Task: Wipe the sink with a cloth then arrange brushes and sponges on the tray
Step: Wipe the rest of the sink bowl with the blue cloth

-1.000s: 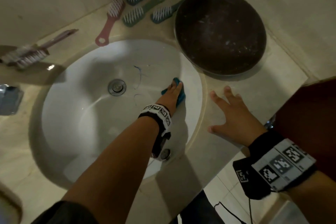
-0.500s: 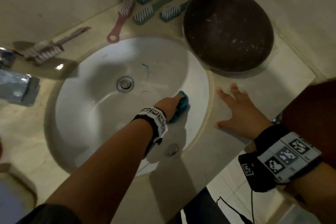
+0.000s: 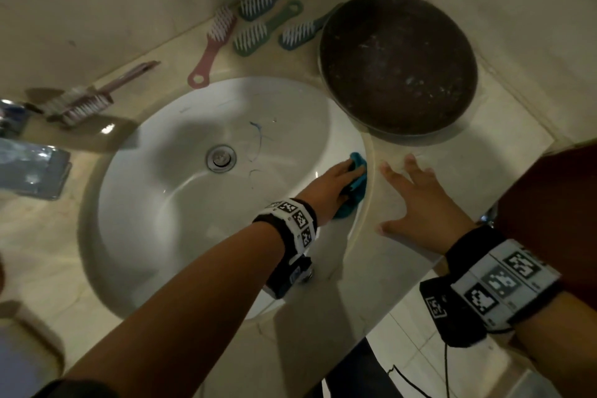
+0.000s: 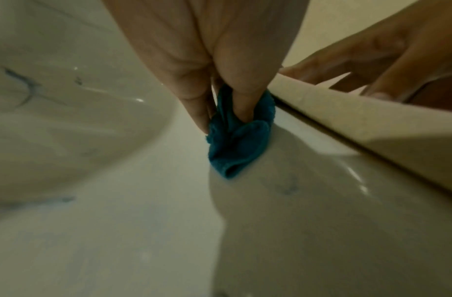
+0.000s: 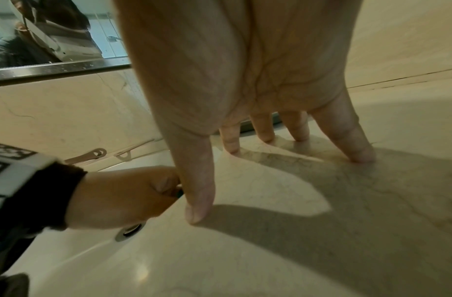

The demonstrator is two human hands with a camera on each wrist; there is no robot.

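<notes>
My left hand [image 3: 329, 184] grips a crumpled teal cloth [image 3: 353, 191] and holds it against the right inner wall of the white sink [image 3: 181, 213], just under the rim. In the left wrist view the fingers [image 4: 242, 98] dig into the cloth [image 4: 235, 142]. Faint blue marks [image 3: 256, 139] show on the basin beside the drain [image 3: 221, 158]. My right hand [image 3: 420, 200] lies flat with spread fingers [image 5: 346, 138] on the marble counter [image 3: 403, 255], right of the sink. A round dark tray [image 3: 397, 64] stands at the back right. Several brushes [image 3: 252, 35] lie along the back wall.
Another brush [image 3: 87, 100] lies at the back left near a chrome tap [image 3: 29, 165]. The counter's front edge [image 3: 397, 310] runs just behind my right wrist, with tiled floor below. A mirror [image 5: 41, 36] hangs above the back wall.
My left hand has slid the cloth to the right, up the sink wall toward the rim. My right hand has stayed planted on the counter.
</notes>
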